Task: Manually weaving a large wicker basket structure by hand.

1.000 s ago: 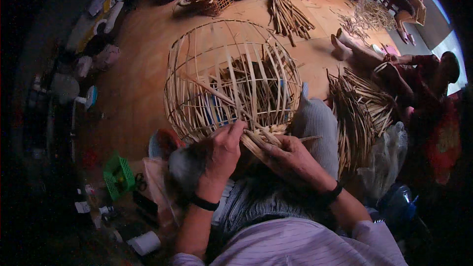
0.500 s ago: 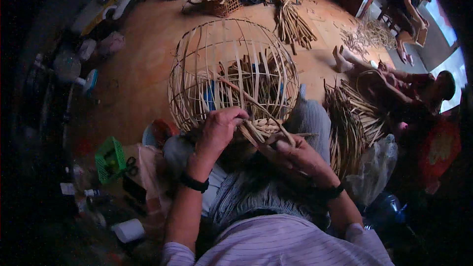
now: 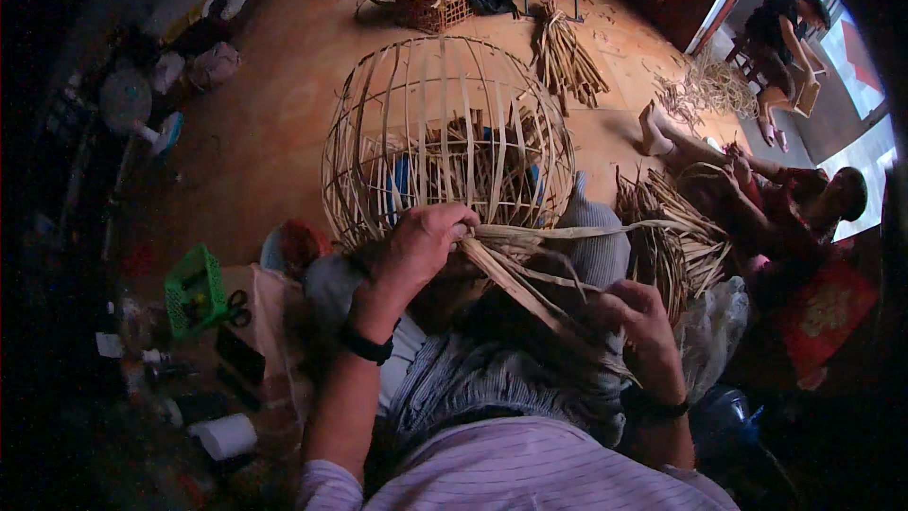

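Note:
My left hand (image 3: 426, 238) is closed in a pinch on the gathered dried plant strands (image 3: 515, 279), above my lap. From its fingertips the strands fan out to the right, some level across my right knee and others slanting down. My right hand (image 3: 641, 314) is lower right, its fingers bent and closed at the end of one thin strand. Just beyond my hands stands a large round open-work basket frame (image 3: 454, 95) of pale strips, its lower edge partly hidden by my left hand. Cut stalks and something blue show through its ribs.
Bundles of dried stalks lie right of my knee (image 3: 672, 227) and on the wooden floor (image 3: 274, 123). Further back is a filled woven basket (image 3: 433, 13). To my left are a green plastic basket (image 3: 196, 291) and scissors (image 3: 238, 308). Two people sit at right.
My right hand has moved right and down, away from my left hand. The strands between them now spread apart, and the plaited part seen before is hidden. My left hand keeps its grip.

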`<state>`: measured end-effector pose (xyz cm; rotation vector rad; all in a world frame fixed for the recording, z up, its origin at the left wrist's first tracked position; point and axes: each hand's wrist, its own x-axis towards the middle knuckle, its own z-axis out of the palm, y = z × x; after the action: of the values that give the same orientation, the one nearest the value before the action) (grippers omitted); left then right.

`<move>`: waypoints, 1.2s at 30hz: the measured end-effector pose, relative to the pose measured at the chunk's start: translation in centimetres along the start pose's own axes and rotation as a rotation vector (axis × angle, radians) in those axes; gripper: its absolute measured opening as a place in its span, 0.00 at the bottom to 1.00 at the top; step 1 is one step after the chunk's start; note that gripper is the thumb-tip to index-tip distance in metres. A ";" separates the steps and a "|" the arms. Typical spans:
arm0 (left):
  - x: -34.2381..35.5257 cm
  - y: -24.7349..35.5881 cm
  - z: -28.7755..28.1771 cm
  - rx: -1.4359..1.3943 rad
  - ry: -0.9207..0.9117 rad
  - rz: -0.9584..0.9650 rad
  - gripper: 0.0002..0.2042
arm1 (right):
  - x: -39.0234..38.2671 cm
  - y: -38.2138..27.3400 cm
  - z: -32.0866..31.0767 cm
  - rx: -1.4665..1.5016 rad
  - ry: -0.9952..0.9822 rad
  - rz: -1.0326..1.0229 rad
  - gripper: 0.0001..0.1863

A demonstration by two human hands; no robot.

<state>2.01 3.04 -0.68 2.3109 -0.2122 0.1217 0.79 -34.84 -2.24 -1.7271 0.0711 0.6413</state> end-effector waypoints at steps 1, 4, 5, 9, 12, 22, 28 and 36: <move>0.1 0.2 -0.1 -0.009 -0.011 -0.004 0.09 | -0.3 -1.3 1.9 -0.104 0.002 -0.168 0.15; 0.0 0.7 -0.6 0.003 -0.024 -0.029 0.09 | 1.3 -4.6 7.5 -0.456 -0.042 -0.661 0.20; -0.1 0.5 -0.3 0.017 -0.021 -0.041 0.09 | 2.7 -4.3 9.1 -0.580 0.003 -0.743 0.22; 0.4 0.9 -0.3 0.016 0.001 -0.045 0.10 | 7.9 -1.5 12.9 -0.889 0.165 -0.907 0.20; 0.2 0.6 0.1 0.022 0.027 -0.039 0.09 | 7.4 -0.7 13.7 -0.851 0.149 -0.783 0.16; -2.9 1.6 0.2 0.247 0.049 0.220 0.21 | 1.4 -5.0 10.3 -0.276 -0.306 -0.425 0.21; -2.6 0.7 0.8 0.245 0.087 0.185 0.21 | 0.5 -10.4 9.4 0.467 -0.530 0.120 0.26; -2.0 1.0 1.9 0.296 0.121 0.064 0.13 | -0.4 -11.7 1.6 0.992 -0.217 -0.388 0.22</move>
<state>-0.06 1.25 -1.55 2.5801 -0.2179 0.3449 4.30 -30.32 8.08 -0.6783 -0.0887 0.3864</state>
